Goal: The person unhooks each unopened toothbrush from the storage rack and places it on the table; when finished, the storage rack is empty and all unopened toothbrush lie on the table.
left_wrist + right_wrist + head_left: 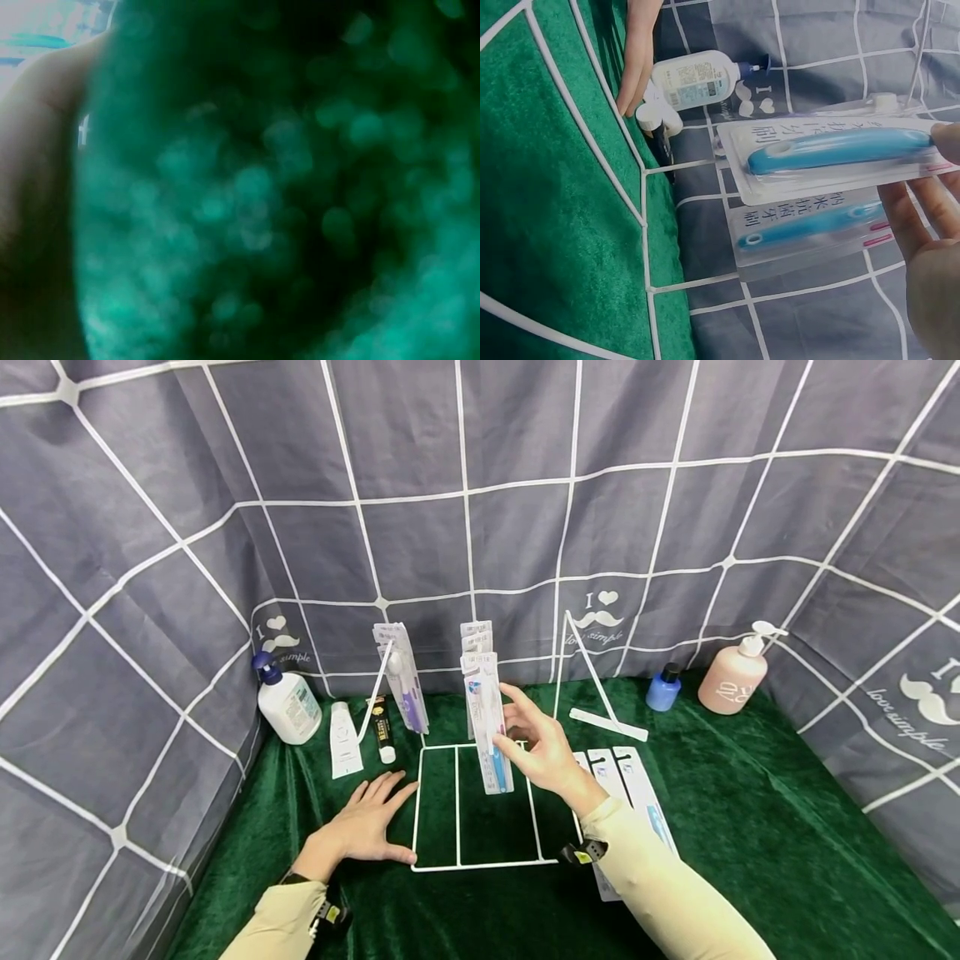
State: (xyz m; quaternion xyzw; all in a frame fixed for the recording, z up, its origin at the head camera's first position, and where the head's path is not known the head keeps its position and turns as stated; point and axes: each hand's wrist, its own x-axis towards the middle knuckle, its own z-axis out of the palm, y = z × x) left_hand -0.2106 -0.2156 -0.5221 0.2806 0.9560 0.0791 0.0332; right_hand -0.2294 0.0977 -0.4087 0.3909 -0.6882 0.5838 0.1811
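Note:
My right hand [542,745] pinches a packaged toothbrush [475,693] with a blue handle, held upright above the white wire rack [457,810]. In the right wrist view, another blue toothbrush pack [810,229] hangs just behind the held one. Purple-handled toothbrush packs [408,689] hang at the rack's left. My left hand [367,822] rests on the green cloth with fingers spread, thumb and fingertips right at the rack's left side. The left wrist view is mostly blurred green cloth [247,225].
More toothbrush packs [637,785] lie beneath my right forearm. A white pump bottle [291,710], a white tube [345,743] and a black tube [382,731] are at left. A small blue bottle [663,692] and a pink pump bottle [731,681] stand at right, before a grey curtain [517,535].

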